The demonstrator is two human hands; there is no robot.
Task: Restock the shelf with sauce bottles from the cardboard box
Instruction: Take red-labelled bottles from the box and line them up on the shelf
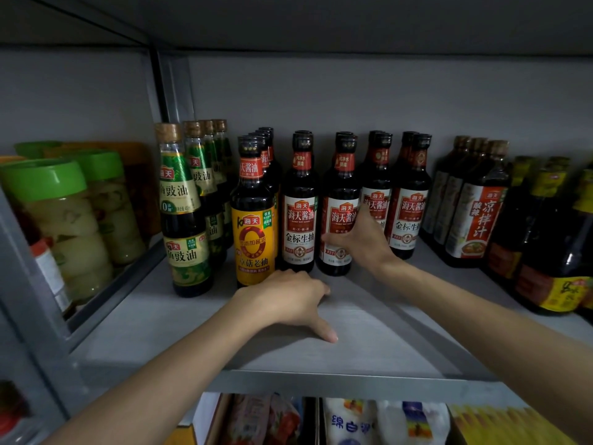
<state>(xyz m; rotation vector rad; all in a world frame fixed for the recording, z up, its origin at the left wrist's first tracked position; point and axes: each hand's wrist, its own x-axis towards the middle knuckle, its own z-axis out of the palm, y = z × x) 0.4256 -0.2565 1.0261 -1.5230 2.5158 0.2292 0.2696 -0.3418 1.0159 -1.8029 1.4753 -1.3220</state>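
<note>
Dark soy sauce bottles with red-and-white labels stand in rows on the grey shelf [369, 332]. My right hand [362, 239] grips one of them, the soy sauce bottle [341, 187] at the front of the second row, thumb on its label and fingers round its right side. It stands upright on the shelf. A like bottle [300, 226] stands to its left, and two more rows [412, 203] to its right. My left hand [288, 300] rests on the shelf in front of a yellow-labelled bottle [255, 239] and holds nothing. No cardboard box is clearly in view.
Green-labelled bottles [183, 200] stand at the left by the steel post, with green-lidded jars [64, 220] beyond it. Taller dark bottles [475, 216] and yellow-labelled ones [552, 252] fill the right. Bare shelf lies in front of the rows. Bagged goods [353, 422] sit on the shelf below.
</note>
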